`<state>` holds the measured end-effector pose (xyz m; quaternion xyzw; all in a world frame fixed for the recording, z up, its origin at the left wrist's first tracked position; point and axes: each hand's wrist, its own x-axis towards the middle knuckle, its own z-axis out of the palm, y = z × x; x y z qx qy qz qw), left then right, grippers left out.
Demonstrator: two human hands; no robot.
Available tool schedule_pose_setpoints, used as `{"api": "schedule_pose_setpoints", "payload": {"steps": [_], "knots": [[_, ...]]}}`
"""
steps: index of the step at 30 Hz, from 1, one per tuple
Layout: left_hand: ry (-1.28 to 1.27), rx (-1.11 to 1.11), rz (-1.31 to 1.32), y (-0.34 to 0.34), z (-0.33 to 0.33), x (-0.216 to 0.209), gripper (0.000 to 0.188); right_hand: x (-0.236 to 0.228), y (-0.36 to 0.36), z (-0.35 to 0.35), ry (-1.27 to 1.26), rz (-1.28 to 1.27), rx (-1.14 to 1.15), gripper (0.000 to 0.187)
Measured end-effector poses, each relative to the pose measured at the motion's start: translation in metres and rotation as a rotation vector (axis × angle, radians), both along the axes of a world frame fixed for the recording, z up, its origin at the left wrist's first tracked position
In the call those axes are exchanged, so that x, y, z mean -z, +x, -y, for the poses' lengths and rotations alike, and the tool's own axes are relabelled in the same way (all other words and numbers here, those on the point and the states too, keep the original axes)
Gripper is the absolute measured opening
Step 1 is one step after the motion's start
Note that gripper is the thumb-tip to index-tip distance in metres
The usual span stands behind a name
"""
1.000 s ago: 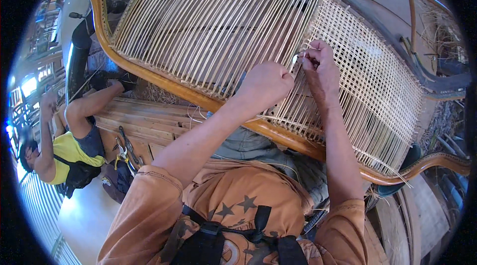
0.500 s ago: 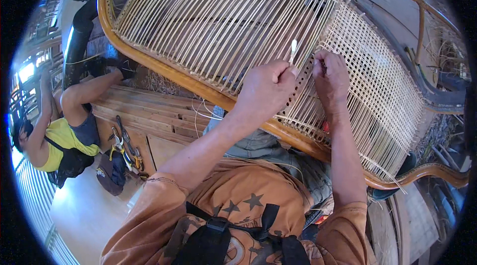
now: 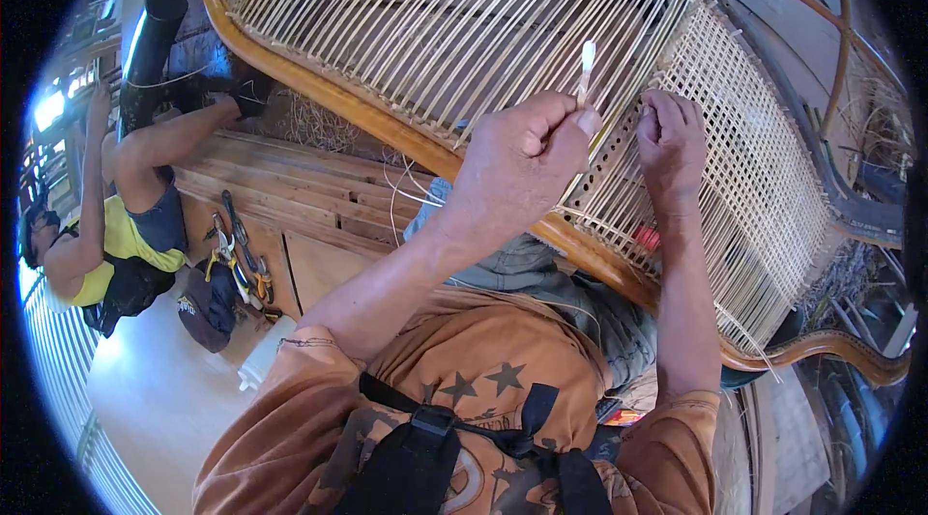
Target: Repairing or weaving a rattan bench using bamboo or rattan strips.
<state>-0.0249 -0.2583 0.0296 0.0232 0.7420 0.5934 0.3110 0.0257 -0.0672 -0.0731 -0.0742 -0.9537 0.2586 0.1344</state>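
Curved strands of pale cane (image 3: 416,42) run in parallel across a varnished wooden frame (image 3: 367,124) that lies over my lap. Toward the right side they pass into a finished open-mesh cane panel (image 3: 749,128). My left hand (image 3: 527,157) is closed around a thin stick (image 3: 588,59) whose white tip points up and away from me. Close to the mesh edge, my right hand (image 3: 675,148) has its fingers pinched together; whatever they hold is hidden. Between both hands runs a narrow strip with dark holes (image 3: 601,167), beside the strands.
At left, another person in a yellow top (image 3: 135,240) sits with one arm raised. Pliers and other hand tools (image 3: 242,259) lie on a board near a dark cap (image 3: 205,307). Wooden planks (image 3: 280,191) stretch behind the frame. Loose cane ends (image 3: 401,182) hang at its near edge.
The view has shifted slightly, so the frame sits farther right. My right hand has moved a little away from my left. The stick stays in my left hand.
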Motion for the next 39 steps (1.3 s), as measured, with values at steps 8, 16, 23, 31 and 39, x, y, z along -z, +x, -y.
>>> {"api": "schedule_pose_setpoints", "payload": {"steps": [8, 16, 23, 31, 39], "knots": [[0.073, -0.009, -0.016, -0.003, 0.003, 0.004, 0.018, 0.001, 0.001, -0.001, -0.008, -0.017, 0.004, 0.021], [0.07, -0.024, 0.002, 0.0, 0.002, 0.001, 0.018, -0.004, -0.003, -0.005, -0.054, 0.066, -0.064, 0.02], [0.054, -0.013, -0.006, 0.0, 0.005, 0.002, 0.018, -0.006, -0.004, -0.009, -0.073, 0.067, -0.118, 0.019], [0.089, -0.018, 0.037, 0.002, 0.006, -0.001, 0.02, -0.011, -0.003, -0.015, -0.255, 0.183, -0.052, 0.014], [-0.191, 0.216, -0.026, -0.004, -0.01, 0.007, 0.024, -0.009, 0.004, -0.003, -0.463, 0.201, 0.219, 0.018]]}}
